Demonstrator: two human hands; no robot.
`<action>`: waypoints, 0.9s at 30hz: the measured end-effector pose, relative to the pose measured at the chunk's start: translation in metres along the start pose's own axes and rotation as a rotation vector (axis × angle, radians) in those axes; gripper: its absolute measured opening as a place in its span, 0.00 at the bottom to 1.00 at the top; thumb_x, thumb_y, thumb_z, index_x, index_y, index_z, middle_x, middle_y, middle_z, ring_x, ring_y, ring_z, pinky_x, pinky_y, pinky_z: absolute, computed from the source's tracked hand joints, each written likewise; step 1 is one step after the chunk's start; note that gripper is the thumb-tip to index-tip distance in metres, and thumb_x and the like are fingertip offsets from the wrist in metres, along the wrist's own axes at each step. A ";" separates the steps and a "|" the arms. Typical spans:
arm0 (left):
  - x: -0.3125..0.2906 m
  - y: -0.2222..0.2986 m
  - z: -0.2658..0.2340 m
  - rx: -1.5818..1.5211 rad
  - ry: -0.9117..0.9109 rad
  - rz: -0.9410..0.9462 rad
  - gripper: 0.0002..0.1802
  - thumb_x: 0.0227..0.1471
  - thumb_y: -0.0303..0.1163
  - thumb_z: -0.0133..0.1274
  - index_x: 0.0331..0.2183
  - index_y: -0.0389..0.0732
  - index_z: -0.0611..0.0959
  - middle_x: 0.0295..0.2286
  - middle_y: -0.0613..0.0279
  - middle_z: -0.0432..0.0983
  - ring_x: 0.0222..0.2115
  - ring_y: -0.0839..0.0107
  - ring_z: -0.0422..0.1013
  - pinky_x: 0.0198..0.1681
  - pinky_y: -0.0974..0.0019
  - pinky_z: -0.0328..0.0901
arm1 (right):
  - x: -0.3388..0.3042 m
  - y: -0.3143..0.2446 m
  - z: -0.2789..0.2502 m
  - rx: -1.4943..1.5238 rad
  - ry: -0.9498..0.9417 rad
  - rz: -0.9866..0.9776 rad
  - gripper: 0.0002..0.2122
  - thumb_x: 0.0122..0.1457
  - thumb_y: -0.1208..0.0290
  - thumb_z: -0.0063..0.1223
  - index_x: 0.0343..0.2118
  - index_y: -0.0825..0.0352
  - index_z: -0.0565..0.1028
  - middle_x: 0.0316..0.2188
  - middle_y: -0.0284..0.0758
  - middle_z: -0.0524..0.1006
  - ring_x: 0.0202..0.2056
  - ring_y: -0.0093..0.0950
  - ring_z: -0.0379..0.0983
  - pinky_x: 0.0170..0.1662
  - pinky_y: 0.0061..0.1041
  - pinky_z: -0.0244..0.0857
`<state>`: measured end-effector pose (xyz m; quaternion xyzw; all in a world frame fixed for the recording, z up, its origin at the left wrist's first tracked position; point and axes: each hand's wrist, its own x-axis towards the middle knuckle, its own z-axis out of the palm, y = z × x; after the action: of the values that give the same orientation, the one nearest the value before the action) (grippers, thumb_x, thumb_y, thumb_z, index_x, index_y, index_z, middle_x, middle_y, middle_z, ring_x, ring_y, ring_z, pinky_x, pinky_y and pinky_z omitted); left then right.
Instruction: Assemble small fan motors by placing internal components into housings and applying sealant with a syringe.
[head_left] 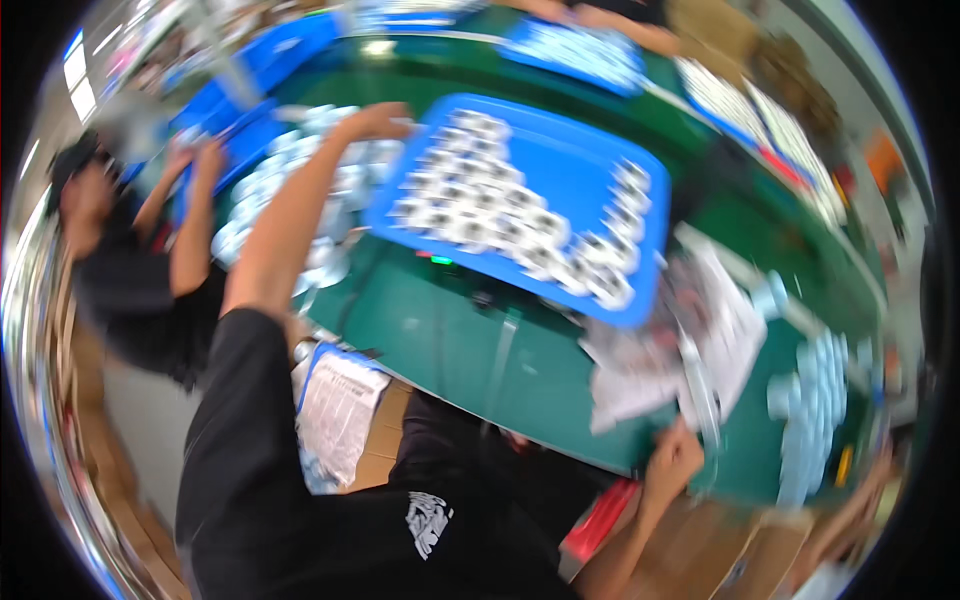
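Note:
My left arm stretches far across the table, and my left hand (378,121) is by the upper left corner of a blue tray (590,150). Its fingers look curled together, with a pale bit at their tips too blurred to name. Many white round parts (480,195) with dark centres stand in rows in that tray. Light blue round parts (285,185) lie in a heap under and beside my left forearm. At the table's front edge, my right hand (675,462) is closed; what it holds, if anything, is hidden. A slim white rod-like tool (699,390) slants down close beside it.
A crumpled clear plastic bag (735,310) lies right of the tray on the green table (420,330). Stacked light blue parts (812,410) stand at the right. A co-worker (130,260) works at the left; another person's arms (610,25) show behind a far blue tray (575,55).

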<state>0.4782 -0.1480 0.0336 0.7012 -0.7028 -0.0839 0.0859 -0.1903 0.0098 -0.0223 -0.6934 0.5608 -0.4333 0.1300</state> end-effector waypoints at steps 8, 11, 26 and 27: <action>-0.035 -0.027 -0.036 -0.109 0.217 -0.071 0.17 0.57 0.37 0.51 0.43 0.35 0.77 0.36 0.53 0.77 0.39 0.66 0.73 0.45 0.65 0.65 | 0.063 -0.020 -0.030 -0.004 0.200 0.064 0.14 0.57 0.72 0.52 0.15 0.71 0.70 0.12 0.41 0.65 0.14 0.35 0.62 0.20 0.33 0.54; -0.040 0.044 -0.047 -0.133 0.339 0.012 0.16 0.58 0.35 0.50 0.44 0.35 0.76 0.39 0.55 0.76 0.41 0.68 0.71 0.46 0.66 0.64 | 0.114 0.011 -0.070 -0.335 0.295 0.303 0.08 0.57 0.69 0.52 0.35 0.69 0.73 0.21 0.45 0.75 0.23 0.42 0.73 0.27 0.38 0.64; -0.168 0.468 0.098 -0.801 0.257 0.292 0.49 0.34 0.21 0.66 0.58 0.35 0.60 0.52 0.46 0.62 0.53 0.50 0.60 0.52 0.55 0.61 | 0.033 -0.086 -0.028 -0.046 -0.074 -0.105 0.09 0.47 0.77 0.62 0.33 0.66 0.76 0.25 0.37 0.72 0.26 0.36 0.70 0.27 0.32 0.64; -0.159 0.473 0.101 -0.739 0.224 0.314 0.48 0.33 0.19 0.65 0.57 0.35 0.61 0.52 0.46 0.62 0.52 0.49 0.61 0.53 0.55 0.61 | 0.026 -0.091 -0.024 -0.011 -0.073 -0.130 0.10 0.46 0.77 0.62 0.33 0.66 0.76 0.25 0.36 0.72 0.26 0.35 0.70 0.27 0.32 0.64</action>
<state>-0.0049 0.0120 0.0473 0.5123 -0.7101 -0.2397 0.4194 -0.1477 0.0241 0.0639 -0.7444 0.5120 -0.4121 0.1180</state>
